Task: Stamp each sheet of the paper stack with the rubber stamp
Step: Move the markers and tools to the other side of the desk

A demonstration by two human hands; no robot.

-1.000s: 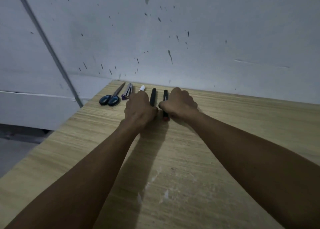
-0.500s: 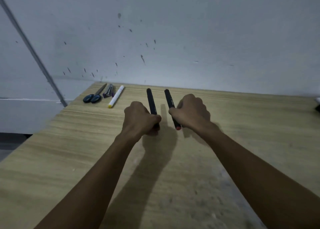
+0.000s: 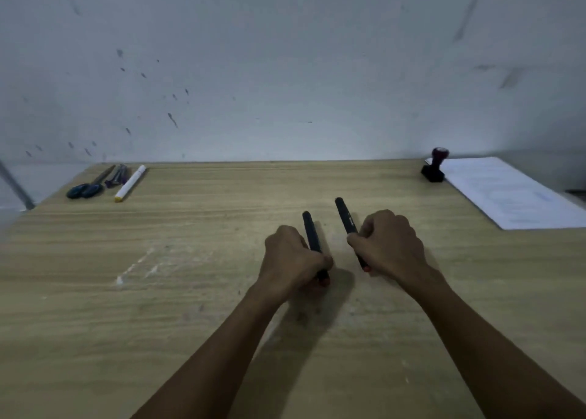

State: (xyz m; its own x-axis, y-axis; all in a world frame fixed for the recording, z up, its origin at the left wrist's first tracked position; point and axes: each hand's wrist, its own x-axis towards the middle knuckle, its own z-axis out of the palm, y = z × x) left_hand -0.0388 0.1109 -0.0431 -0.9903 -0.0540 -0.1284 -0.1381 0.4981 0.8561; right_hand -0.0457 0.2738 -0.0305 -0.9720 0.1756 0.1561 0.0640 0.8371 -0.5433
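Although nothing has yet been stamped, the wooden table (image 3: 95,291) is laid out with everything needed, and it is read here from its left edge across. At the far left corner a pair of scissors (image 3: 87,186), a small purple-tinted tool (image 3: 116,177) that cannot be identified, and a white marker (image 3: 130,183) are laid side by side, well apart from both hands. Near the middle, the left hand (image 3: 293,258) is closed in a fist around a black marker (image 3: 312,236), whose far end sticks out beyond the knuckles; just beside it the right hand (image 3: 388,247) is likewise wrapped around a second black marker (image 3: 345,217), tilted slightly leftward. Neither hand is free. Further right, at the far edge by the wall, the rubber stamp (image 3: 434,168) is stood upright, touching or just beside the left edge of the paper stack (image 3: 513,193), which is laid flat at the right corner. Both are well apart from the right hand, beyond it and to its right. The stamp is judged light and rigid, best gripped by its rounded knob from above; the sheets are judged thin, limp and easily shifted, so steadying with a flat palm would be wise.
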